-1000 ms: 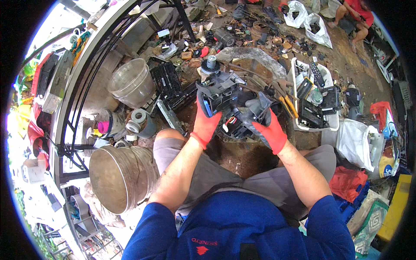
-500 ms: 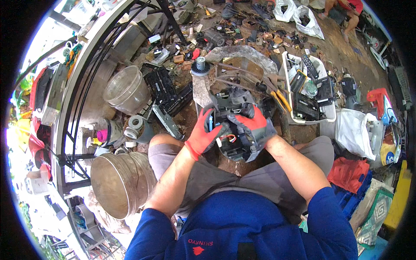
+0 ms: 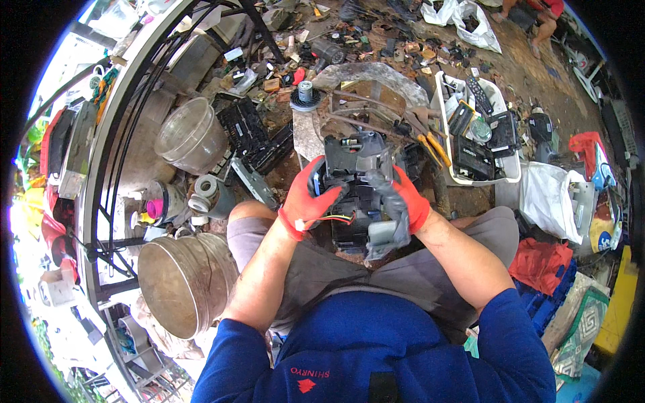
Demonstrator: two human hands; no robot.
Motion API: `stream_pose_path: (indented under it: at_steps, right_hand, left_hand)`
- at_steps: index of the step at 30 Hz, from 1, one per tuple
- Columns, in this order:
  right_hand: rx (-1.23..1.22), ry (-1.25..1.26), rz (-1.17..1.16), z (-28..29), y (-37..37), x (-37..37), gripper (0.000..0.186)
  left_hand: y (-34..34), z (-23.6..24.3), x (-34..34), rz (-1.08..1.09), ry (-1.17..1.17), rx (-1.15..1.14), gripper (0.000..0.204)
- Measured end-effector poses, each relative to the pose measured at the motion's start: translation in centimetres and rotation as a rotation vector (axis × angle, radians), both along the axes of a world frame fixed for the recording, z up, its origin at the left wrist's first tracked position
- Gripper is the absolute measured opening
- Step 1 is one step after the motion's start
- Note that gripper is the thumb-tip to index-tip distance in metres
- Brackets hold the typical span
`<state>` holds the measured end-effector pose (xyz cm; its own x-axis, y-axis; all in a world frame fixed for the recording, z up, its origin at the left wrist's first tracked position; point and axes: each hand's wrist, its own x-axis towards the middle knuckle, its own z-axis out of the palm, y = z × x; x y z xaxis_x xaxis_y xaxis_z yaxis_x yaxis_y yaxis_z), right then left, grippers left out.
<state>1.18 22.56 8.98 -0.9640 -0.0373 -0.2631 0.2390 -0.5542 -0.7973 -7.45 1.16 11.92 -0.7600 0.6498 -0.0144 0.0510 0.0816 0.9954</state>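
Observation:
Between my knees I hold a dark plastic appliance housing (image 3: 356, 164), its inner compartments exposed. What kind of appliance it comes from I cannot tell. My left hand (image 3: 310, 197), in a red and black glove, grips its left side, the thumb lying across the near part. My right hand (image 3: 402, 201), gloved alike, closes on its right side; the fingers behind it are partly hidden. A thin bundle of coloured wires (image 3: 336, 217) with a white plug hangs out over my left wrist. A greyish translucent part (image 3: 381, 233) shows at the housing's near end.
Past the housing stands a worn stone-like block (image 3: 373, 74) with a metal spool-like part (image 3: 306, 94) on it. Yellow-handled pliers (image 3: 435, 149) lie beside a white bin (image 3: 512, 171) of electronics. At left are a clear bucket (image 3: 191, 134) and dirty bucket (image 3: 175, 285). Scrap covers the ground.
The housing has turned in my hands and been raised slightly, showing another side. The wires now trail toward my left wrist. My right hand has shifted its grip along the right side.

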Motion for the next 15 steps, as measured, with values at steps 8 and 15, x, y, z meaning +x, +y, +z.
stream_pose_path:
  at_steps: [8, 15]
  right_hand:
    - [0.392, -0.052, -0.341, 0.1, -1.0, -0.3, 0.049]
    - [0.359, -0.081, -0.252, 2.0, -0.5, -1.3, 0.045]
  left_hand:
    - [0.8, 0.0, 2.2, 0.228, 0.148, 0.032, 0.04]
    - [0.9, 1.0, 4.2, 0.404, 0.263, 0.146, 0.036]
